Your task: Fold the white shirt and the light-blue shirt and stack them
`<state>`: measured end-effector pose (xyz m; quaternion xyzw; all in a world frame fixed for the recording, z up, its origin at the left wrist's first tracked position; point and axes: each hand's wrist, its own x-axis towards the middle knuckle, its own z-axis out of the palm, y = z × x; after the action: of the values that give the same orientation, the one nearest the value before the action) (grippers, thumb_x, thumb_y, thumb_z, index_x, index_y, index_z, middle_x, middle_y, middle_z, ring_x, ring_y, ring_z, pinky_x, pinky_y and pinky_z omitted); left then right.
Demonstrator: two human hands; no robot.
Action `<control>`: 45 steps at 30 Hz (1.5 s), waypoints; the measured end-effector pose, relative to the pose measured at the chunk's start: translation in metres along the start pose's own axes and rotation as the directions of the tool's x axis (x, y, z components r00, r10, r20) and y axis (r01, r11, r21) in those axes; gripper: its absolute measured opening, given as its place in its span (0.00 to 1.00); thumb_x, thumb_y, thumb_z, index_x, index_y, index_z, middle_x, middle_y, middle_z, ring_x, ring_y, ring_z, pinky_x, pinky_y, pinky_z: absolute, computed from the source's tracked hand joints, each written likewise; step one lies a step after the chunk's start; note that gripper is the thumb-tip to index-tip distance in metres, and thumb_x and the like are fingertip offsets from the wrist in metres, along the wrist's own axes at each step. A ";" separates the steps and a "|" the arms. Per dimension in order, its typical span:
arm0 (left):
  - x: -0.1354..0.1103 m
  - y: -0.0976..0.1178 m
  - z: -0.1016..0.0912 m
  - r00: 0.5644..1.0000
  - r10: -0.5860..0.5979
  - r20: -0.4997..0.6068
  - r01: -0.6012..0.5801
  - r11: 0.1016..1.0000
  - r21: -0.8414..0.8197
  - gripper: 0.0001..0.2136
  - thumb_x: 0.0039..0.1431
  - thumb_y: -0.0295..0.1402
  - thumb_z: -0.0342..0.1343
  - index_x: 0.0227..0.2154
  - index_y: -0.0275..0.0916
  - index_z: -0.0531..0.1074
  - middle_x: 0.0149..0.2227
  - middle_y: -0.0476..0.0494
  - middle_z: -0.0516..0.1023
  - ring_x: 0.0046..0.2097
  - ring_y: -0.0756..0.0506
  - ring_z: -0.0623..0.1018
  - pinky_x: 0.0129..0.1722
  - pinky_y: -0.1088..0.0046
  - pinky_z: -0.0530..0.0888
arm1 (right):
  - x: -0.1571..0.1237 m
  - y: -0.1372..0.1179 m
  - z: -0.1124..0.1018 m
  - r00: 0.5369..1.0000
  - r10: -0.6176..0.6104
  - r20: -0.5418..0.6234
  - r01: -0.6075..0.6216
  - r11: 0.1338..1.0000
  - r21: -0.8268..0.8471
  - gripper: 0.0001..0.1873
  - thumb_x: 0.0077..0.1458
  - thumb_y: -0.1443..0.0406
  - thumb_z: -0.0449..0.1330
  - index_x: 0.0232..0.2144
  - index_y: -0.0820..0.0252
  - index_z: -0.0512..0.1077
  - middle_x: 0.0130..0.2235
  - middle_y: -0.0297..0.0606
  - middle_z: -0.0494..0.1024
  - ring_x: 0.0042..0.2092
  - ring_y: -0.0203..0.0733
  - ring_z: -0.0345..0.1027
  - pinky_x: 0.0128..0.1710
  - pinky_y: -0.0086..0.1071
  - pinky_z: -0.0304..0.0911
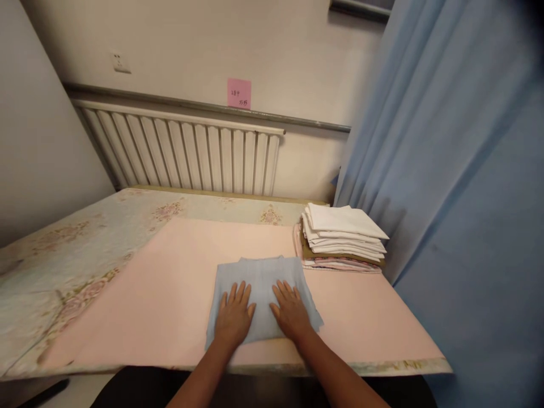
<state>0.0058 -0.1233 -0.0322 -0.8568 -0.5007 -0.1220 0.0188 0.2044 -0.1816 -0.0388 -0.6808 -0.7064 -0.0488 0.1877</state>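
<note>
A light blue folded cloth (262,300) lies flat near the front edge of the pink sheet (161,300). Its edges do not line up fully; a corner sticks out at the lower right. My left hand (233,317) rests palm down on the cloth's left half, fingers spread. On the right half, my right hand (291,310) also presses flat with its fingers apart. Neither hand grips anything. What lies under the palms is hidden.
Behind and right of the cloth stands a stack of folded fabric (344,235), mostly white with brown and patterned layers below. A blue curtain (442,170) hangs at the right. A floral cover (85,249) lies beneath the pink sheet. A radiator (191,150) lines the wall.
</note>
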 end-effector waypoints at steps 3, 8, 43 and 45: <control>-0.005 -0.011 -0.001 1.000 -0.023 -0.007 0.023 1.000 0.014 0.26 0.64 0.44 0.38 0.62 0.40 0.56 0.66 0.43 0.55 0.66 0.37 0.51 0.62 0.51 0.50 | -0.004 0.009 -0.001 0.999 0.048 -0.001 -0.048 0.999 -0.014 0.26 0.63 0.54 0.47 0.60 0.56 0.60 0.64 0.40 0.57 0.66 0.49 0.44 0.63 0.49 0.41; -0.015 -0.029 -0.002 0.996 -0.089 0.011 0.089 0.996 0.025 0.26 0.64 0.44 0.38 0.63 0.40 0.56 0.66 0.44 0.55 0.66 0.37 0.52 0.62 0.52 0.50 | -0.013 0.024 -0.005 0.996 0.089 0.028 -0.088 0.995 -0.044 0.26 0.63 0.56 0.47 0.60 0.59 0.60 0.64 0.42 0.55 0.66 0.50 0.45 0.63 0.49 0.41; -0.033 -0.093 -0.046 0.969 -0.193 -0.154 0.184 0.980 -0.072 0.16 0.59 0.24 0.42 0.46 0.38 0.70 0.52 0.36 0.71 0.54 0.40 0.69 0.52 0.60 0.66 | -0.074 -0.032 -0.038 0.966 -0.019 0.257 0.035 0.998 -0.059 0.11 0.51 0.73 0.51 0.32 0.59 0.72 0.34 0.43 0.77 0.36 0.45 0.71 0.36 0.34 0.64; -0.028 -0.093 -0.051 0.898 -0.413 -0.150 0.382 0.902 -0.200 0.18 0.60 0.27 0.41 0.51 0.33 0.66 0.52 0.32 0.70 0.54 0.39 0.69 0.50 0.61 0.67 | -0.067 -0.065 -0.034 0.947 -0.011 0.322 -0.015 0.997 0.079 0.10 0.50 0.71 0.53 0.33 0.59 0.72 0.35 0.43 0.78 0.37 0.45 0.72 0.35 0.33 0.63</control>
<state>-0.0973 -0.1087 0.0021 -0.7191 -0.6495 -0.2451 -0.0302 0.1471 -0.2606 -0.0179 -0.6721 -0.7282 0.0917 0.0973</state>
